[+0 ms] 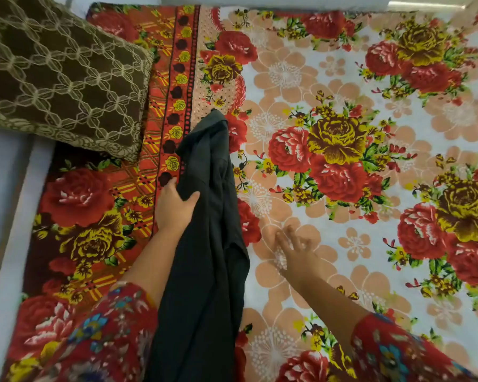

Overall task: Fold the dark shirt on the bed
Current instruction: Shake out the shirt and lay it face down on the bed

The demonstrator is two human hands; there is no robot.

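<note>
Dark shirt hangs bunched (unfolded) over the floral bed.

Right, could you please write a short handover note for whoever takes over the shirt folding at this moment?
Left grip: holds the dark shirt by its left edge.
Right grip: open, blurred, over the floral bedspread, beside the shirt and apart from it.
Shirt: bunched in a long strip, its far end on the bedspread, right of the brown pillow.
Done: no neat fold visible.
Left: spread it flat, then fold.
</note>
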